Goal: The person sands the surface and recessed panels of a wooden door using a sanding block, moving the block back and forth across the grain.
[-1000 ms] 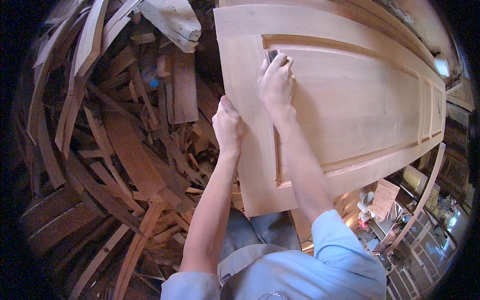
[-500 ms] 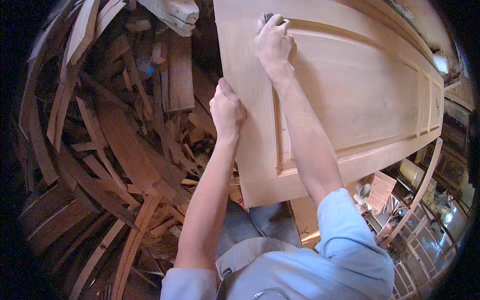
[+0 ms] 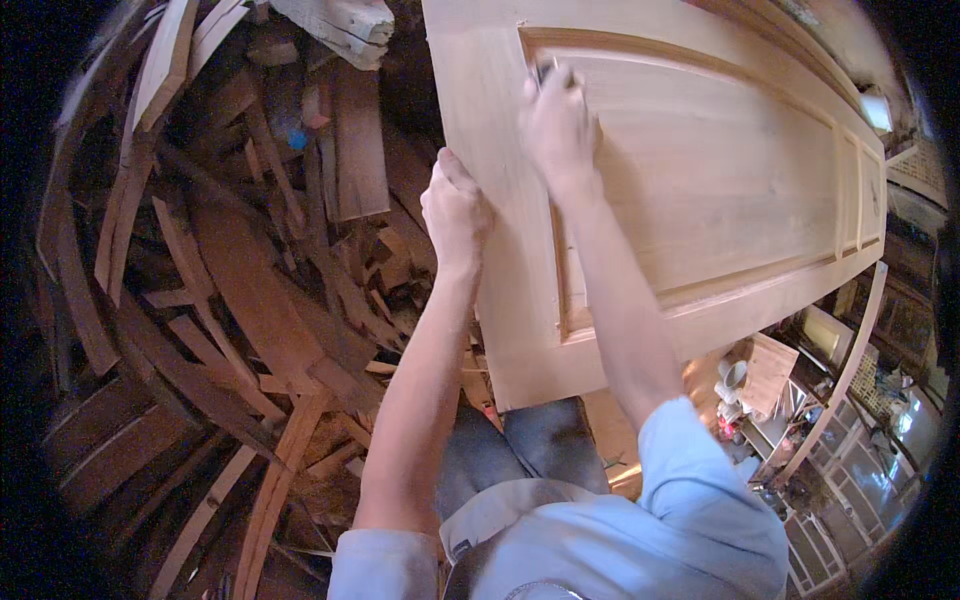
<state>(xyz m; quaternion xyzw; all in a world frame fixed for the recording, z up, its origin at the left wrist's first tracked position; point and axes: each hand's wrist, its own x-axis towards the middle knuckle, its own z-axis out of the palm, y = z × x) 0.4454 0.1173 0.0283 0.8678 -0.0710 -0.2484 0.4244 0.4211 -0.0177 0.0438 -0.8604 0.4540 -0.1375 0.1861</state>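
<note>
A pale wooden panelled door [image 3: 700, 160] lies in front of me, with moulded frames round its recessed panels. My left hand [image 3: 456, 215] is closed round the door's left edge, thumb upward; the fingers beneath are hidden. Over the left moulding of the big panel, my right hand [image 3: 560, 125] is closed and slightly blurred by motion. It pinches a small dark piece [image 3: 543, 72] that looks like folded sandpaper, mostly covered by the fingers. Pale dust coats the right hand.
Scrap boards [image 3: 255, 290] lie heaped in a jumble left of the door. A rough whitish timber end [image 3: 345, 28] juts in at the top. Beyond the door's right side are a white cup [image 3: 733, 375], a square wooden board [image 3: 765, 375] and pale lattice frames [image 3: 850, 455].
My right hand has moved from the panel's upper left corner down toward me along the left moulding, baring that corner. The left hand keeps its hold on the edge.
</note>
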